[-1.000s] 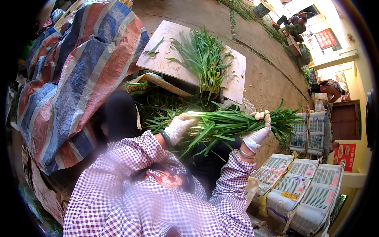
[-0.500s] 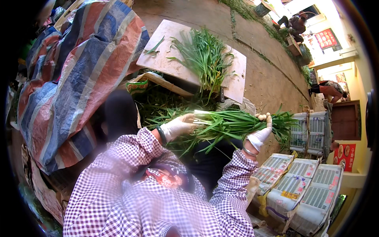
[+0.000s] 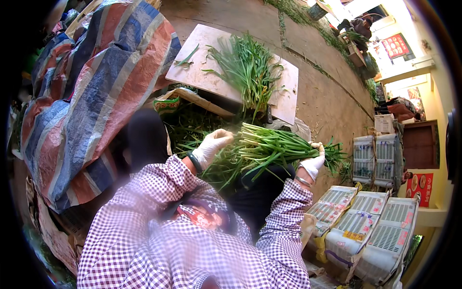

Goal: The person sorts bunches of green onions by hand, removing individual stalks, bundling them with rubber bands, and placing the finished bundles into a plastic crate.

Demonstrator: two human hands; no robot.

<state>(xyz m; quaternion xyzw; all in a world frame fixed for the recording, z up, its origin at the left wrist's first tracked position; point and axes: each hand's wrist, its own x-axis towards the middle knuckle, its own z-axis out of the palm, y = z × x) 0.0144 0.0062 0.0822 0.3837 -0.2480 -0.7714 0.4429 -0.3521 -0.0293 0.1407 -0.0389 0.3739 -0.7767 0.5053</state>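
A bunch of long flat greens with pale stem ends, which look like garlic chives [image 3: 274,147], lies across in front of me above my dark-trousered knee. My gloved right hand [image 3: 314,163] is wrapped round its leafy part, fingers over the top. The pale ends point left. Just left of them is my gloved left hand [image 3: 214,146], apart from the bunch, with fingers curled and pinched together; whatever they hold, if anything, is hidden. Loose leaves [image 3: 221,166] hang below between the hands. Beyond, a second pile of greens [image 3: 250,72] rests on a pale board [image 3: 202,41].
A dark-handled knife [image 3: 269,114] lies at the board's near edge. Under the board is an open sack [image 3: 192,96] with leaf scraps. A striped tarpaulin [image 3: 96,96] covers a heap at left. White plastic crates [image 3: 358,219] stand at right. A person [image 3: 358,29] sits far off among greens.
My left hand has come away from the stem ends, its fingers now curled and slightly raised. The bunch's stem ends have spread and tilted upward; my right hand has shifted slightly left and down.
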